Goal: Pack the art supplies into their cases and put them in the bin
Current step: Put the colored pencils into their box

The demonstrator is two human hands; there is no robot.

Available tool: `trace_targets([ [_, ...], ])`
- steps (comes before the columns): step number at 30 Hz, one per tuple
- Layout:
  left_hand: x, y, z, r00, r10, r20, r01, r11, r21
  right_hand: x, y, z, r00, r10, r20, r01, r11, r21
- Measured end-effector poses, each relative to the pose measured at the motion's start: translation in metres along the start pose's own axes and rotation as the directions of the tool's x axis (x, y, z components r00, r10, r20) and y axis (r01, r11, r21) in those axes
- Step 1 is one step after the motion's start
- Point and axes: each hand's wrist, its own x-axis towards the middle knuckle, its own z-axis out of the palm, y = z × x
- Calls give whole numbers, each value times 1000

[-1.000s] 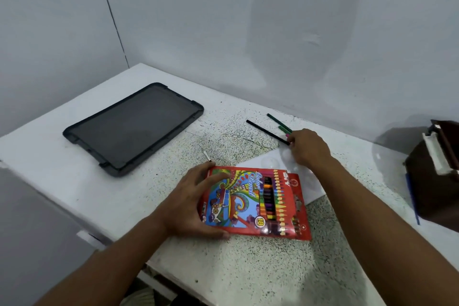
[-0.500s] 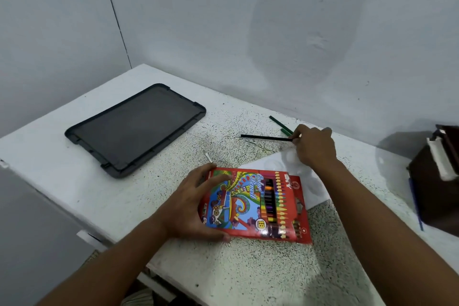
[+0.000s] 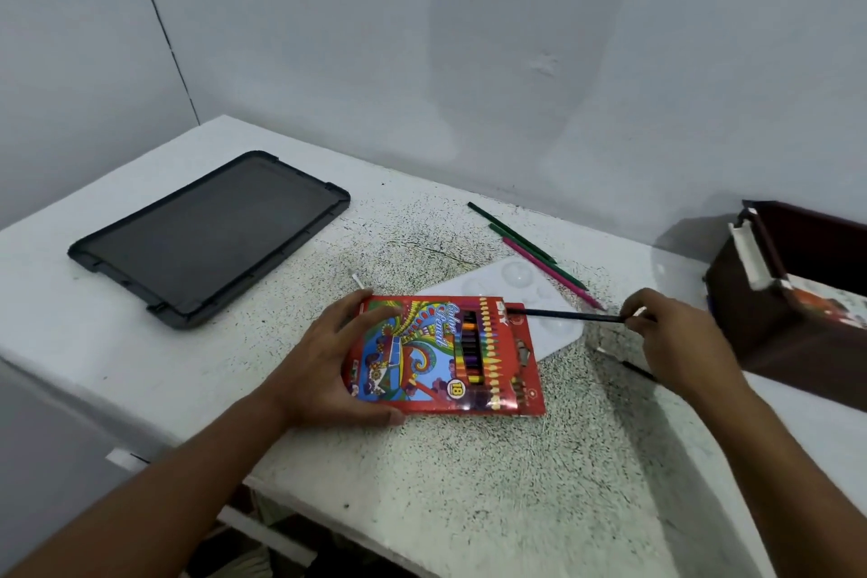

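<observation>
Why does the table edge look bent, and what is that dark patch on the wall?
Head view: the wide-angle lens bows the table edges; the wall patch looks like a soft shadow or stain, which I cannot tell; the picture is mostly sharp, with the right hand slightly soft.

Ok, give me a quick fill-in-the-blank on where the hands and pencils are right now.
1. The left hand grips the red pencil ____.
2. The right hand pinches a ____ pencil, tip at the box.
3. Loose pencils lying by the wall: ____.
4. The lid lies on the ____ side.

Missing: box; black; three; left
</observation>
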Motion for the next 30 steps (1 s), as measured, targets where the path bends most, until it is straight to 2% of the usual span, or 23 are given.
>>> trace_targets([
  [8, -2, -2, 0, 999, -36, 19, 36, 999, 0, -7, -35, 21, 984, -152, 90, 136, 978, 159],
  [15, 0, 2, -2, 1000, -10, 10, 11, 1000, -21, -4, -83, 33, 967, -207, 146, 135, 908, 397],
  [24, -2, 4, -4, 999, -36, 22, 36, 999, -39, -4, -87, 46, 964, -247, 97, 183, 882, 434],
  [26, -2, 5, -4, 999, -40, 23, 40, 998, -40, -2, -84, 42, 969, -222, 107, 148, 871, 468],
  [28, -2, 5, -4, 999, -41, 26, 42, 998, -40, 5, -75, 36, 991, -117, 69, 72, 885, 460],
  [30, -2, 5, -4, 998, -50, 30, 51, 998, -38, 20, -56, 32, 999, -8, -45, 20, 964, 266],
])
